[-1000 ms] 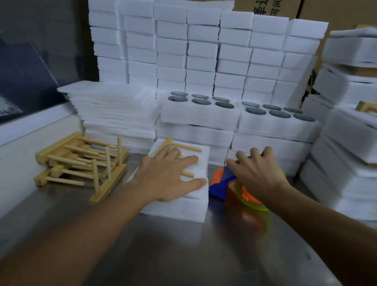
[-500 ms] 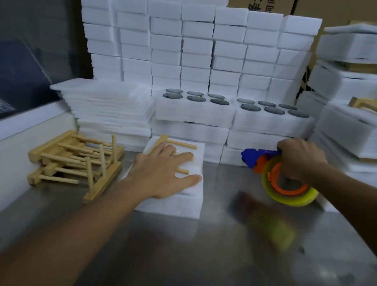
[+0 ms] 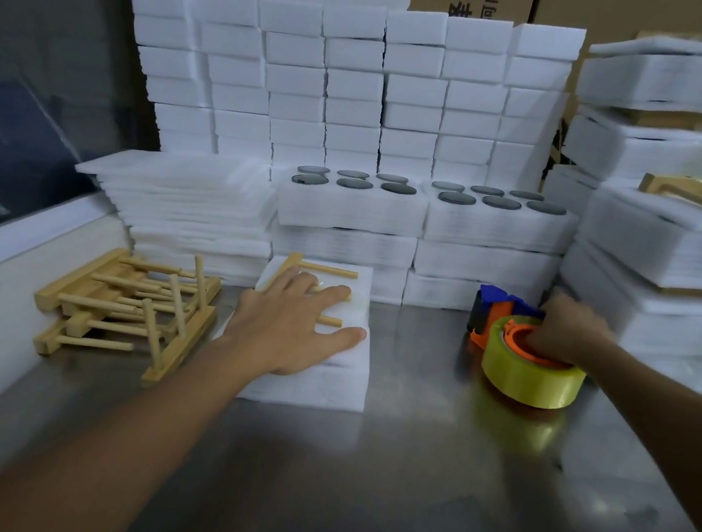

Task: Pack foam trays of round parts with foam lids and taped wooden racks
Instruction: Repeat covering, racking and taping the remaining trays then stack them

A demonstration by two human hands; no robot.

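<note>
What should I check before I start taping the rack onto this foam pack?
1. Rack lies on the foam pack: ok.
2. Left hand presses flat on rack and pack, holding them: ok.
3. Right hand grips the tape dispenser: ok.
4. Dispenser at the pack: not ok, it sits on the table, apart to the right.
5. Free tape end ready: cannot tell.
6. Lid squared on the tray under the hand: cannot tell.

Wooden rack (image 3: 318,281) — mostly hidden (under left hand (image 3: 292,325)).
</note>
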